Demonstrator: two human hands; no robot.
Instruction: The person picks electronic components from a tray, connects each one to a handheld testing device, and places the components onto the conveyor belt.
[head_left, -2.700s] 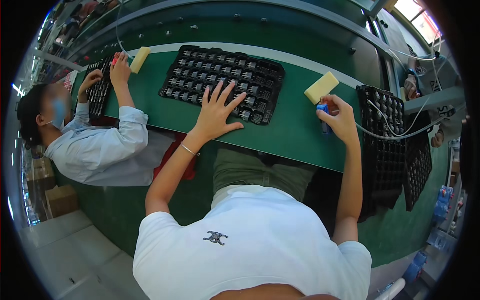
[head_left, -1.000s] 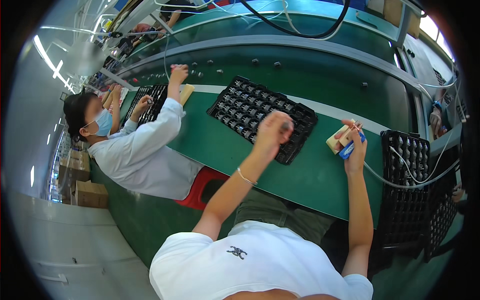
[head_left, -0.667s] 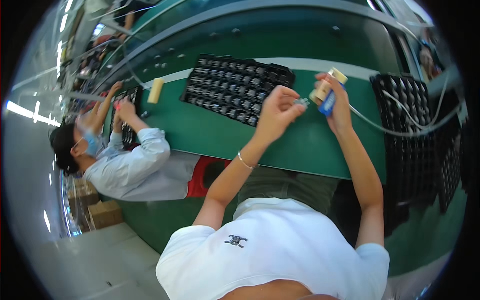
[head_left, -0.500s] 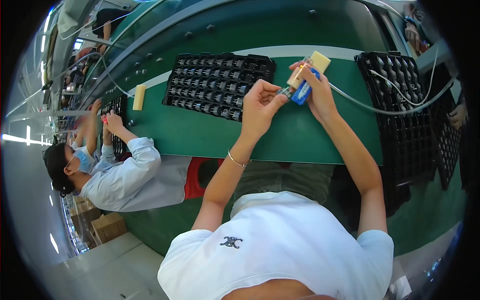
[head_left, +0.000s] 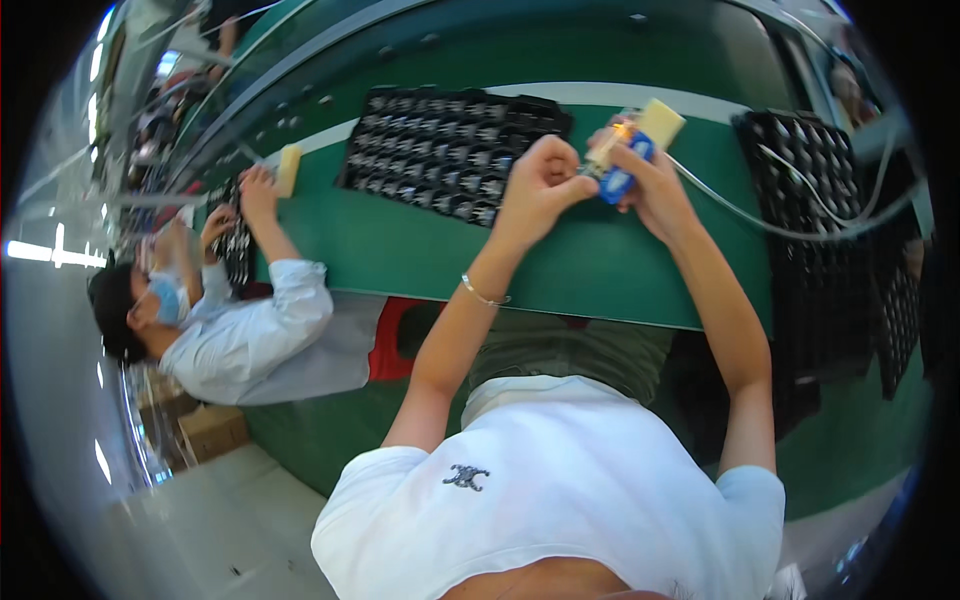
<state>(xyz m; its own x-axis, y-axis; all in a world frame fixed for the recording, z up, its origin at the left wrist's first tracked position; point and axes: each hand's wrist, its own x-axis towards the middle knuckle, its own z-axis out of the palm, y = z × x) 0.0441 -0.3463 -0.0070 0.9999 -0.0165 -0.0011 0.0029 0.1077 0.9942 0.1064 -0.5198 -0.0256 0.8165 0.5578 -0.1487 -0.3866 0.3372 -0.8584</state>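
Observation:
My right hand [head_left: 658, 192] is wrapped round a handheld blue and cream device [head_left: 618, 182] with a small orange light glowing on its upper part. My left hand [head_left: 540, 190] is closed, thumb and forefinger pinched at the device's left end. A small part seems to lie between those fingertips, but it is blurred and mostly covered. Just behind the device stands a pale yellow block [head_left: 664, 124]. Left of my hands lies a black tray [head_left: 430, 150] filled with rows of small metallic parts.
A second black tray [head_left: 812, 185] lies at the right, with a pale cable [head_left: 735, 210] running across toward it. At the left a masked co-worker [head_left: 240, 330] reaches over another black tray beside a yellow block [head_left: 289, 170]. The green table [head_left: 420, 255] ends close to my body.
The whole view has shifted slightly. My hands stay together at the device, with the left fingers curled more tightly. The co-worker's hand has moved farther out, toward the yellow block.

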